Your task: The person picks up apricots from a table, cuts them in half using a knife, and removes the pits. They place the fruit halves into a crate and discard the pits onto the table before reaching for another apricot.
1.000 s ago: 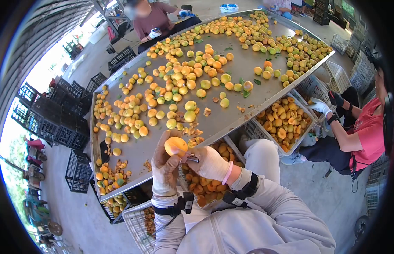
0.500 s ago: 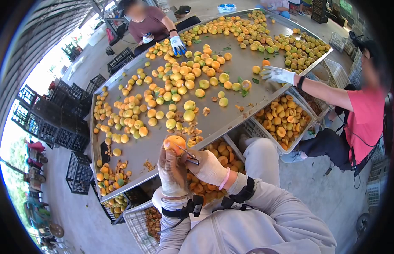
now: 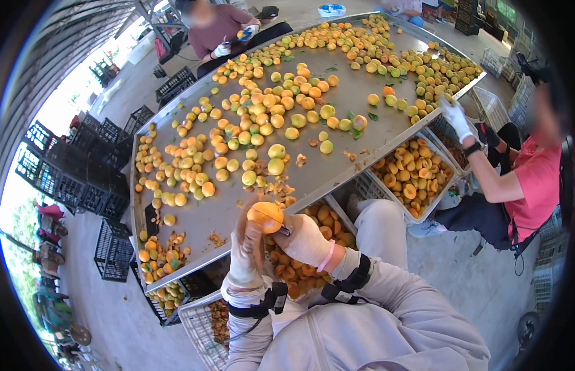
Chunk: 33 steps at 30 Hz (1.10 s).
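An orange apricot (image 3: 265,216) is held up over the near edge of the metal table (image 3: 312,176). My gloved left hand (image 3: 247,247) is wrapped round its left side, with the fingers blurred by motion. Closed on a small knife (image 3: 283,230), my gloved right hand (image 3: 304,239) is at the fruit's lower right. Most of the blade is hidden. A dark line crosses the fruit's skin. Below my hands, a crate of halved apricots (image 3: 327,221) is partly covered by them. Brown scraps (image 3: 281,188) lie on the table just beyond the fruit.
Many whole apricots (image 3: 256,117) spread over the table. A white crate of halves (image 3: 417,179) stands to the right, another with brown scraps (image 3: 198,321) at lower left. A co-worker in pink (image 3: 534,173) sits right; another (image 3: 216,31) sits across. Black crates (image 3: 83,179) stand left.
The apricot in my left hand has turned and shifted slightly right. The right co-worker's gloved hand moved away from the loose fruit toward the table edge. The co-worker across drew a hand back, now holding fruit.
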### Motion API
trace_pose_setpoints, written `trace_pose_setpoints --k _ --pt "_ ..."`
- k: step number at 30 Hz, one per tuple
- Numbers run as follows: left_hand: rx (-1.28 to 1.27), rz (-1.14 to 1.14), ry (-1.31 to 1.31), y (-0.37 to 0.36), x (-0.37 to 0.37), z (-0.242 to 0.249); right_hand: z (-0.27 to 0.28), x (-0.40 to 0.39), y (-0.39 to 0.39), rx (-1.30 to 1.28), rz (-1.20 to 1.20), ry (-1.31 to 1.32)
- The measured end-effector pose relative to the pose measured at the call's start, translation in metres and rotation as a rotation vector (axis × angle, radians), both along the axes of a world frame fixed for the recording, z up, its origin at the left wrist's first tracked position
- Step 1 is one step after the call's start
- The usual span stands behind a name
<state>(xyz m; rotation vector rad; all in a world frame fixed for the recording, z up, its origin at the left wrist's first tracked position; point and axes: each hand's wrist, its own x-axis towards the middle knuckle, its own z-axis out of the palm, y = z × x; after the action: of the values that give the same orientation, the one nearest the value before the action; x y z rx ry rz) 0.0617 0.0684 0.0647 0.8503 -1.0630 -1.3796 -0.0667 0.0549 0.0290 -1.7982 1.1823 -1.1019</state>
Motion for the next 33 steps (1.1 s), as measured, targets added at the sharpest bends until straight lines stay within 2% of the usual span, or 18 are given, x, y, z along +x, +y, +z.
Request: trace_pose_setpoints --k 1,5,7,8,11,14,17,20,23,26,29,31,33 --pt "0.105 -0.056 0.11 -0.001 0.005 -0.006 -0.001 0.001 0.0 -0.018 -0.002 0.028" --pt "-0.012 0.023 -0.372 0.008 0.0 0.018 0.005 -0.005 -0.003 -0.038 0.037 -0.038" --pt "-0.188 0.167 -0.834 0.007 -0.001 0.023 -0.004 -0.01 -0.009 -0.032 0.098 0.02" --pt "-0.28 0.239 -1.065 0.007 -0.001 0.024 -0.009 -0.009 -0.012 0.125 0.164 -0.087" --pt "-0.471 0.307 -1.056 0.004 0.0 0.016 -0.002 -0.01 -0.014 -0.044 0.127 -0.044" --pt "-0.114 0.165 -0.201 0.009 -0.004 0.011 -0.006 -0.004 -0.012 -0.094 0.071 -0.136" --pt "0.053 0.114 -0.002 0.006 0.0 -0.004 -0.008 0.003 -0.01 -0.124 0.003 0.09" --pt "-0.141 0.378 -0.519 0.006 -0.011 0.008 0.002 0.006 -0.009 -0.097 -0.03 0.132" --pt "-0.209 0.444 -0.76 0.003 -0.015 0.019 -0.002 0.012 -0.011 -0.064 -0.027 0.189" --pt "-0.184 0.43 -0.796 0.0 -0.012 0.024 -0.002 0.003 -0.018 0.08 0.125 0.265" --pt "-0.103 0.283 -0.59 -0.009 0.004 0.005 -0.022 -0.007 -0.036 0.157 0.397 0.135" --pt "0.023 0.114 -0.545 -0.01 0.013 0.019 -0.022 -0.007 -0.04 0.416 0.485 -0.173" --pt "0.153 -0.062 -0.409 -0.015 0.023 0.028 -0.005 -0.018 -0.04 0.64 0.474 0.045"
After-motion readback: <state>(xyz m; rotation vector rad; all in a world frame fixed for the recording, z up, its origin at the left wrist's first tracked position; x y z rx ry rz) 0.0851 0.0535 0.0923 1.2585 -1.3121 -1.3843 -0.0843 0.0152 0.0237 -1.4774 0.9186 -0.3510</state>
